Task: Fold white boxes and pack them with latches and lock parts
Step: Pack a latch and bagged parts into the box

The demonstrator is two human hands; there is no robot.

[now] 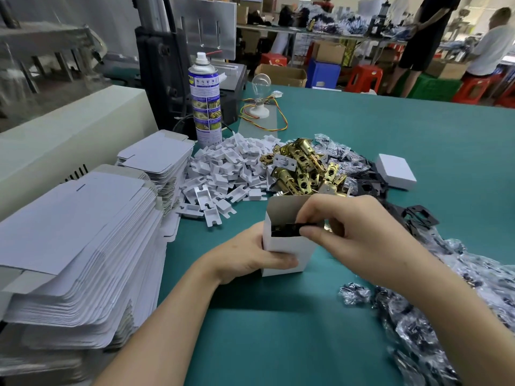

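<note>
- Head view: an upright white cardboard box (284,243) stands with its top flap open near the middle of the green bench (278,316), close in front of the person.
- The left hand (245,254) grips the box low on its side, thumb across the front face.
- The right hand (356,232) is at the box mouth, its fingers (320,207) pinching a flat black lock part (287,228) that sits partly inside.
- The step looks like packing: the box is folded and the part is going in. What else is already inside cannot be seen.
- Next, the part probably has to be let go low enough for the flap to tuck shut, with the box held steady.
- A pile of brass tubular latches (301,168) lies just behind the box, with a heap of small white plastic inserts (228,168) to its left and clear bags of black parts (473,274) to the right.
- Stacks of flat white box blanks (78,232) fill the left side, and one closed white box (395,171) sits beyond the bags.
</note>
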